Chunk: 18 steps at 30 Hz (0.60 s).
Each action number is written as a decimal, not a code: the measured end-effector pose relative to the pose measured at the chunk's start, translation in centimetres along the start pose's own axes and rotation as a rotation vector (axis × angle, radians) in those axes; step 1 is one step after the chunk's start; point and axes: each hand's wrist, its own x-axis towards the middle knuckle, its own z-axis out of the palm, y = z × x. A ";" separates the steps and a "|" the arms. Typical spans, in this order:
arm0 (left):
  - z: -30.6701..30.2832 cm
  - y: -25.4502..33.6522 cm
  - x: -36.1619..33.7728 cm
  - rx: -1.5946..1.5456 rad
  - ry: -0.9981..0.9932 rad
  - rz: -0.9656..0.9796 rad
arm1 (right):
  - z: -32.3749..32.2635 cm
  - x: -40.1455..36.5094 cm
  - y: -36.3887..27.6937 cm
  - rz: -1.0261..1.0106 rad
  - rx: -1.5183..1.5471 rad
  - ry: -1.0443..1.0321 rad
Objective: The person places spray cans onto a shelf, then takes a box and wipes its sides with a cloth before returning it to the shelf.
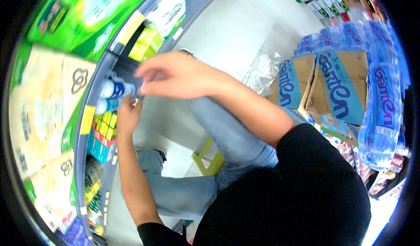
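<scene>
My left hand [127, 115] reaches up to the lower shelf, fingers curled at the near end of a light-blue bottle [114, 104] with a white cap. Just above that bottle is another white-capped bottle with a dark blue label [119, 89]. My right hand [173, 76] hovers to the right of the bottles, slightly blurred. Its fingers are bent, with a gap between thumb and fingertips and nothing visible held there. Below my left hand, yellow-green small boxes [105, 125] stand on the same shelf.
Large green and cream packs [41, 110] fill the upper shelf, over a grey shelf edge [83, 146]. A yellow-green stool [204, 159] is under me. To the right stand cardboard boxes [339, 88] and shrink-wrapped water bottles [380, 110]. Crumpled clear plastic [267, 69] lies on the tiled floor.
</scene>
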 end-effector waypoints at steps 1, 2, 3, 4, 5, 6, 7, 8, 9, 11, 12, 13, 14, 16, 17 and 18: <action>0.5 0.3 0.0 -0.003 0.001 -0.074 | -2.2 -2.9 2.3 0.055 0.280 0.134; 1.5 -0.2 -0.2 -0.038 0.022 -0.036 | -4.0 -6.2 6.1 0.105 0.565 0.266; 2.6 -1.4 -0.2 -0.075 0.044 -0.001 | -6.1 -9.9 10.1 0.159 0.615 0.412; 3.2 -2.0 -0.1 -0.111 0.065 0.031 | -7.7 -13.8 15.4 0.294 0.550 0.556; 3.8 -1.8 0.1 -0.076 0.085 0.020 | -8.5 -18.0 21.7 0.575 0.466 0.739; 4.2 -1.8 0.1 -0.038 0.101 0.007 | -8.7 -23.8 29.6 0.896 -0.187 0.660; 5.0 -1.7 0.4 0.001 0.113 -0.005 | -8.1 -28.9 33.9 1.207 -0.498 0.405; 5.5 -3.4 1.7 0.033 0.131 0.012 | -6.2 -35.7 39.2 1.209 -0.579 0.250; 5.7 -4.2 3.4 0.036 0.175 -0.007 | -3.9 -39.8 41.9 1.206 -0.550 0.100; 6.0 -5.0 7.4 0.153 0.298 0.089 | -0.7 -43.5 41.4 1.408 -0.182 0.064; 6.1 -4.9 9.3 0.266 0.382 0.207 | 0.6 -43.9 40.2 1.585 0.165 0.181; 6.1 -3.2 11.0 0.316 0.426 0.184 | 2.9 -47.2 43.4 1.410 0.083 0.058; 6.2 -2.2 12.7 0.298 0.439 0.069 | 2.1 -44.3 39.5 1.619 0.124 0.221; 6.5 -1.2 15.1 0.243 0.457 0.012 | 6.4 -47.1 43.4 1.581 -0.169 0.450; 7.0 -2.8 16.6 0.152 0.415 0.065 | 7.8 -48.7 46.2 1.502 -0.204 0.482; 6.5 -4.8 17.8 0.073 0.395 0.110 | 7.5 -48.3 47.9 1.520 -0.181 0.490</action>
